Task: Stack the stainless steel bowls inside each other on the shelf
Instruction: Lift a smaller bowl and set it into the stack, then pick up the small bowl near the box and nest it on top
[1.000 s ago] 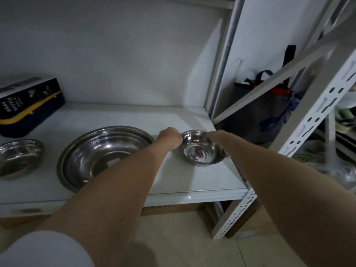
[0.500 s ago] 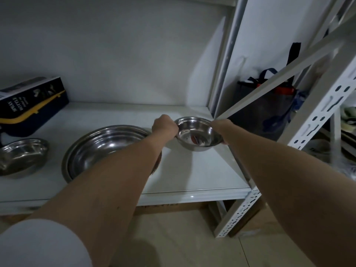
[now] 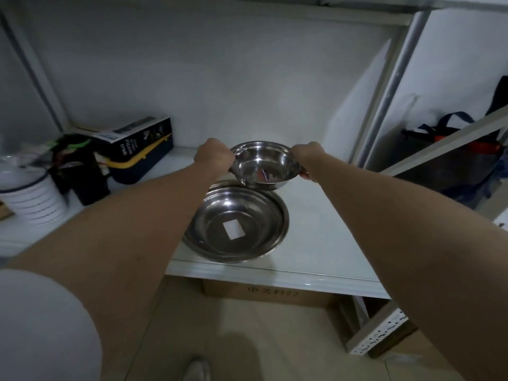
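A small stainless steel bowl (image 3: pixel 266 165) is held in the air above the white shelf (image 3: pixel 324 243). My left hand (image 3: pixel 214 156) grips its left rim and my right hand (image 3: pixel 307 158) grips its right rim. Just below and in front of it, a large stainless steel bowl (image 3: pixel 242 226) rests on the shelf near the front edge, with a pale rectangular reflection in its bottom. The small bowl hangs over the large bowl's far rim. The third bowl seen earlier is hidden behind my left arm.
A dark box with yellow trim (image 3: pixel 137 149) lies at the back left, beside dark clutter (image 3: pixel 79 166) and a white striped container (image 3: pixel 30 199). The shelf's white perforated upright (image 3: pixel 376 334) stands at the right. A cardboard box (image 3: pixel 269 292) sits under the shelf.
Both hands lifted the small bowl off the shelf and carried it left, over the far edge of the large bowl. The view shifted left as well.
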A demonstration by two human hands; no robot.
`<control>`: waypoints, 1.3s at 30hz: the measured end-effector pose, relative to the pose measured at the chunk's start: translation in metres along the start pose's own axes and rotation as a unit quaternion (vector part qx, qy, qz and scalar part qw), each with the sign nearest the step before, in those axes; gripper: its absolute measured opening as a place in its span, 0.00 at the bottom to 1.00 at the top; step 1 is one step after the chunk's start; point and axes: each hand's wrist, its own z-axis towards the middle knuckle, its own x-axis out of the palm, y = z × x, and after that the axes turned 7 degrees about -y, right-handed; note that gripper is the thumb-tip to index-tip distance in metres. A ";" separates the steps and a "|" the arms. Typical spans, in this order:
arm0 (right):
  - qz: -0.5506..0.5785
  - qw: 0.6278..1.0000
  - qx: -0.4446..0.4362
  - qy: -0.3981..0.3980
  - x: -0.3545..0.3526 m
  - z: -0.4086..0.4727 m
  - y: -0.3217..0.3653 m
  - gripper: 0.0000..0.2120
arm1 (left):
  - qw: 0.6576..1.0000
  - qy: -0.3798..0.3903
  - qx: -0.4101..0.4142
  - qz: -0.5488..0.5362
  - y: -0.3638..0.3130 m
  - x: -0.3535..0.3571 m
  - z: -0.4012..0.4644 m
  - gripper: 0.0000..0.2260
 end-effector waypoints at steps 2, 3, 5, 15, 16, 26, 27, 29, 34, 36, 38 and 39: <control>0.007 1.000 -0.008 0.013 0.016 -0.006 0.005 0.10 | 1.000 -0.008 0.000 -0.005 0.017 -0.010 0.007 0.10; 0.005 1.000 -0.013 0.019 0.024 -0.007 0.006 0.12 | 1.000 -0.014 -0.002 -0.006 0.025 -0.015 0.010 0.09; -0.006 0.999 -0.022 0.032 0.035 -0.010 0.007 0.15 | 1.000 -0.022 -0.010 -0.003 0.039 -0.020 0.014 0.09; -0.179 0.980 -0.029 0.089 0.065 -0.027 -0.011 0.06 | 0.992 0.032 -0.019 0.118 0.089 -0.024 0.002 0.07; -0.199 0.974 -0.020 0.105 0.065 -0.028 -0.013 0.05 | 0.992 0.044 -0.016 0.119 0.094 -0.022 0.001 0.05; -0.280 0.947 -0.028 0.151 0.069 -0.028 -0.023 0.04 | 0.975 0.071 0.027 0.209 0.111 -0.005 -0.004 0.06; -0.287 0.944 -0.027 0.159 0.071 -0.029 -0.022 0.03 | 0.973 0.079 0.029 0.215 0.112 -0.005 -0.005 0.07; -0.299 0.938 -0.022 0.175 0.074 -0.030 -0.021 0.04 | 0.970 0.090 0.036 0.222 0.115 -0.005 -0.006 0.09; -0.267 0.956 -0.096 0.079 0.091 -0.029 -0.012 0.06 | 0.978 0.079 0.038 0.189 0.119 -0.018 0.005 0.12; -0.229 0.961 -0.137 0.069 0.105 -0.034 0.003 0.06 | 0.980 0.046 0.029 0.194 0.124 -0.037 0.014 0.13; -0.202 0.961 -0.165 0.089 0.129 -0.041 0.024 0.13 | 0.979 0.018 0.006 0.202 0.137 -0.060 0.023 0.11; -0.191 0.960 -0.174 0.107 0.143 -0.045 0.034 0.16 | 0.978 0.005 -0.005 0.211 0.145 -0.071 0.027 0.09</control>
